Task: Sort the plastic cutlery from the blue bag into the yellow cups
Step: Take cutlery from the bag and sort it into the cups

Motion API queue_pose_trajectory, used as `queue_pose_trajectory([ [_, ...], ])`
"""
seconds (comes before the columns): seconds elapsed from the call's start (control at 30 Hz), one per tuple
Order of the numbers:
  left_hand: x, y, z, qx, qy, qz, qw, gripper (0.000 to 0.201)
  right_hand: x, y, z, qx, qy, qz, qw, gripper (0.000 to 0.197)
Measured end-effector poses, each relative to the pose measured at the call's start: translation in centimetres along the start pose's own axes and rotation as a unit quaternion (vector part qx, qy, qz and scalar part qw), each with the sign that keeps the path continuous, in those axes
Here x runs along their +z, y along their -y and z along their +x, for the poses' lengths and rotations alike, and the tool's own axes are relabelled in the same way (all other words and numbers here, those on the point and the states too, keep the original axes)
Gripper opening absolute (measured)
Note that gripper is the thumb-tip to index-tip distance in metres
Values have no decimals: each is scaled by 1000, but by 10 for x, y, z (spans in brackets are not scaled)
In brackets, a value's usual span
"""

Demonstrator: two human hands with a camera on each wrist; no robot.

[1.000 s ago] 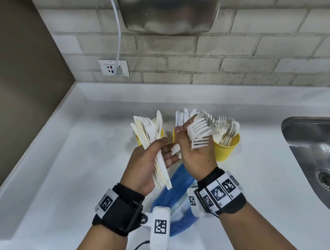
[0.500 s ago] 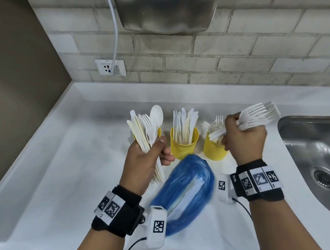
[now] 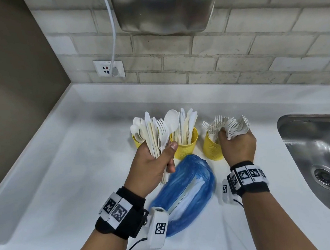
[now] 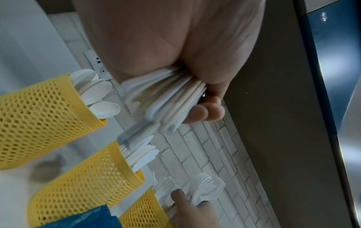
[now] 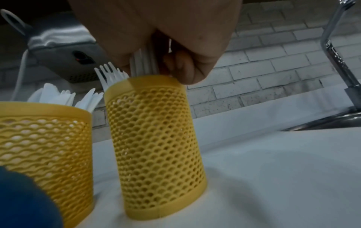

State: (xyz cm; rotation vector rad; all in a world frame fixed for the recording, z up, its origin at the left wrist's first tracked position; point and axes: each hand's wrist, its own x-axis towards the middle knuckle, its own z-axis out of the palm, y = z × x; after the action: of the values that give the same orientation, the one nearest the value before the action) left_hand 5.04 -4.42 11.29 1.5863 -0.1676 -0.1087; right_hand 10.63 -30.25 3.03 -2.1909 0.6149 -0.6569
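On the white desk (image 3: 68, 173), I had both hands raised in front of three yellow cups standing in a row near the brick wall. My left hand (image 3: 153, 163) was upright, fingers and thumb wrapped tight round a mixed bundle of cutlery (image 3: 157, 133): flat knives, a few forks and a round-bowled spoon fanned out above the fist, handles poking out below it. The bundle stood in front of the left cup (image 3: 136, 140), which held spoons. My right hand (image 3: 239, 147) was knuckles-up over the right cup (image 3: 212, 148), fist closed round a bunch of forks (image 3: 237, 125), tines splayed upward. From the right wrist view their handles reached down to the cup's rim; how far they went into the cup I could not tell. More forks already stood in that cup. The middle cup (image 3: 186, 146) held knives, blades up.

The cups were rigid yellow plastic cylinders, their walls a honeycomb mesh of small holes with solid bands at rim and base. The cutlery was thin, matte white and cream plastic. The blue bag (image 3: 188, 190) lay on the desk just in front of the cups, between my wrists, crinkled and translucent, with pale cutlery showing through it. A steel sink (image 3: 318, 151) was set in the desk at right
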Motion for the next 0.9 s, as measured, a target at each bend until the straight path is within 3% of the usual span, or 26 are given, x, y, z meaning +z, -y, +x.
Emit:
queue_pose_trajectory([
  [0.13,-1,0,-1,6,9,6,1000,19,0,6,-4,-6,0,10,1000,29],
  [0.27,-3,-1,-1,8,10,10,1000,19,-1,9,-4,-10,-17,44,999,49],
  [0.33,-3,-1,-2,10,11,12,1000,21,-1,7,-3,-53,-50,38,997,57],
  [0.43,-1,-1,-1,11,15,13,1000,21,-1,6,-1,-140,-74,-21,987,48],
  [0.5,0,-1,0,10,19,13,1000,19,1,7,0,-145,-45,-85,985,42],
  [0.63,-1,0,-1,8,29,25,999,19,4,6,-4,-126,37,-183,974,54],
  [0.73,-3,0,-1,7,31,34,999,22,-9,31,-8,-124,8,-117,985,58],
  [0.8,-4,2,1,5,33,47,998,24,-25,63,-13,-182,-20,-17,983,50],
  [0.83,-4,4,1,2,38,52,998,23,-33,80,-16,-221,-10,37,975,43],
  [0.9,-5,6,3,-5,55,57,997,20,-51,116,-23,-278,73,129,949,31],
])
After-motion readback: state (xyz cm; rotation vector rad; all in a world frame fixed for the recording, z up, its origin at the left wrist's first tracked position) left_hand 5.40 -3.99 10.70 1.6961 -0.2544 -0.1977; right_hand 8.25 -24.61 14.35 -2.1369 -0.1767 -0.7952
